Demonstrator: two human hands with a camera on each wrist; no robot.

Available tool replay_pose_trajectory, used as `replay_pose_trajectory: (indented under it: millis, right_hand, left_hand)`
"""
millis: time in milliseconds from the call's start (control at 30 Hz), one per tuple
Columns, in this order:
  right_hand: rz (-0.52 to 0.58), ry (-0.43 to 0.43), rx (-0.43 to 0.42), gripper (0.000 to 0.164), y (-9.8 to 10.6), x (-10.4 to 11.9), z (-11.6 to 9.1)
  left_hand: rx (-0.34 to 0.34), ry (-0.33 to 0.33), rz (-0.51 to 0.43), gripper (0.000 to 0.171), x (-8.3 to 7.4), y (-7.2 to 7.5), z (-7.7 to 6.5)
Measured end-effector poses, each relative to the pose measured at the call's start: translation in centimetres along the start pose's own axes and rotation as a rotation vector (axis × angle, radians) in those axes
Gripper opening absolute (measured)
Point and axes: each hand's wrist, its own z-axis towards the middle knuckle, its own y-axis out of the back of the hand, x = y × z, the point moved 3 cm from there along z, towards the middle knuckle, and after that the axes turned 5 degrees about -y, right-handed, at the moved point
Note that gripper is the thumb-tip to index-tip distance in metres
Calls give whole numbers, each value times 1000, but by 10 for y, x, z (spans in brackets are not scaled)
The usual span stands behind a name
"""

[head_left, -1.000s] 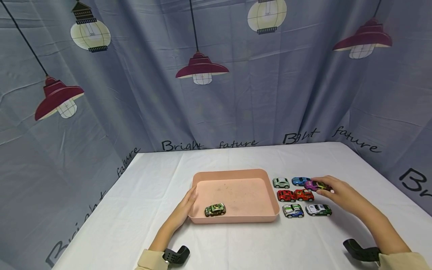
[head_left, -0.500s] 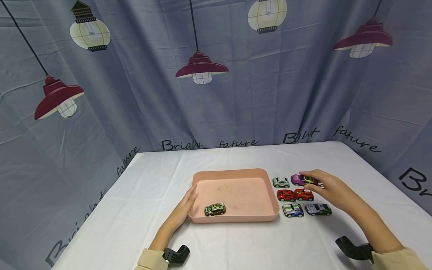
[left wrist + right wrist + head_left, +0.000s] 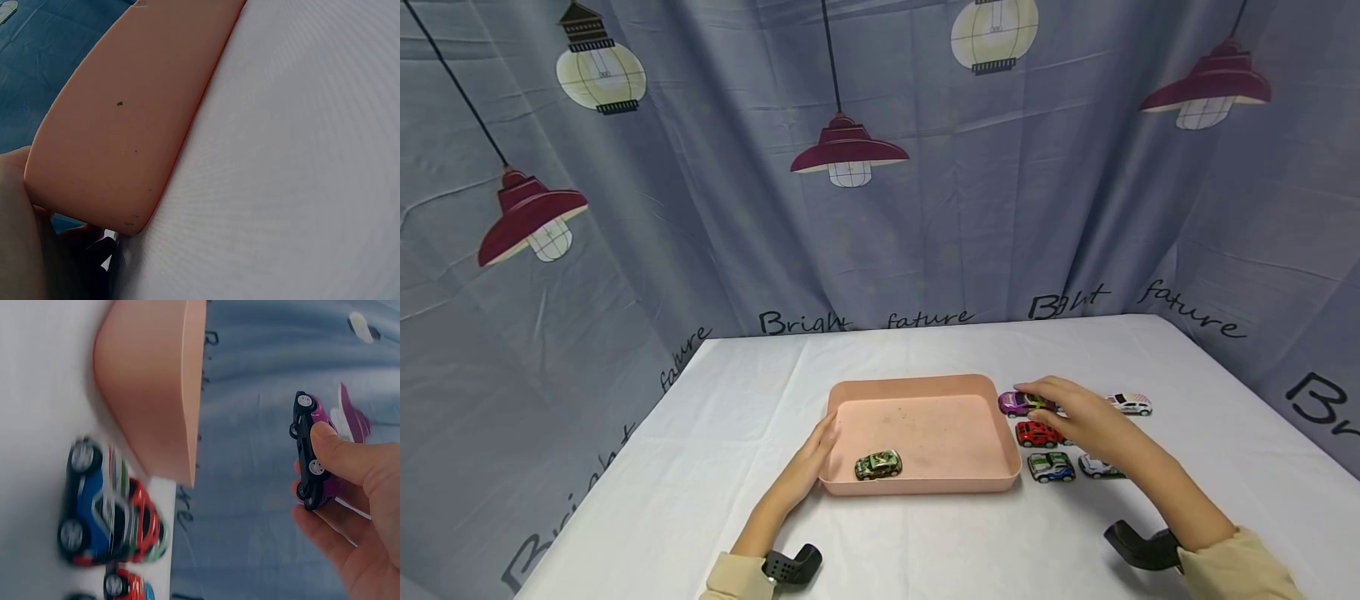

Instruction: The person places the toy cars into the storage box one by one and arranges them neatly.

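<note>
A purple toy car (image 3: 1017, 404) with yellow-green marks is pinched between the thumb and fingers of my right hand (image 3: 1078, 417), beside the tray's right wall. In the right wrist view the purple car (image 3: 306, 450) shows its dark underside and wheels, with the thumb across it. My left hand (image 3: 811, 460) holds the pink tray (image 3: 917, 486) at its left wall; in the left wrist view its thumb reaches the rim and fingers lie low at the tray's corner (image 3: 128, 219). Inside the tray stands a green camouflage toy car (image 3: 877, 465).
Right of the tray stand a red car (image 3: 1036, 434), a blue-green-white car (image 3: 1051, 467), a white car (image 3: 1099, 467) and another white car (image 3: 1131, 404). The right hand hides other cars. White cloth (image 3: 760, 400) covers the table; a grey-blue curtain (image 3: 917, 250) hangs behind.
My right hand has carried the purple car leftward from the row's right end toward the tray, uncovering a white car and now covering the blue and pale green ones. The left hand stays put.
</note>
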Motion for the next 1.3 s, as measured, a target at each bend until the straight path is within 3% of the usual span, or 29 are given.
replay_pose_trajectory:
  millis: [267, 533, 967, 1200, 1300]
  right_hand:
    - [8, 56, 21, 33, -19, 19, 15]
    - [58, 24, 66, 32, -36, 41, 31]
    - [116, 116, 35, 33, -67, 69, 52]
    - [104, 86, 40, 32, -84, 85, 62]
    - [148, 89, 76, 31, -94, 90, 68]
  left_hand:
    - [6, -6, -3, 52, 0, 0, 1]
    - [5, -3, 8, 52, 0, 0, 0]
    - [17, 8, -1, 52, 0, 0, 0]
    - [8, 0, -4, 52, -1, 0, 0]
    - [9, -2, -8, 52, -1, 0, 1]
